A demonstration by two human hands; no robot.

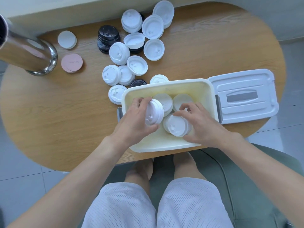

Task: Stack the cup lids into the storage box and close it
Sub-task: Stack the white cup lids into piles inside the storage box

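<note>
1. Head view: a short stack of white moulded plastic cup lids (154, 112) is held on its edge, tilted, over the left part of the cream rectangular plastic storage box (166, 148). The left hand (136, 119) clasps it, fingers over the far rim and thumb under the near rim.
2. A second white lid stack (176, 126) sits low in the box, leaning. The right hand (197, 123) is curled around its right side, fingertips on the upper edge and thumb at the lower edge, gripping it.
3. These lids look thin, light and slightly springy. The nested stacks would likely slide apart if squeezed on one lid only, so pressing across the whole rim edge, as both hands do, seems the safest hold. The smooth plastic may be slippery.
4. Two more white lid piles (163, 102) lie further back in the box, just beside each other.
5. The box's white rectangular lid with a grey handle (243, 97) lies open-side down to the right of the box, touching it.
6. Beyond the box, many loose white cup lids (137, 65) and a few black ones (107, 39) are scattered on the oval wooden table (65, 116). Much stacking appears left to do.
7. Far left stand a shiny metal post (29, 55) and pink and white round discs (71, 62).
</note>
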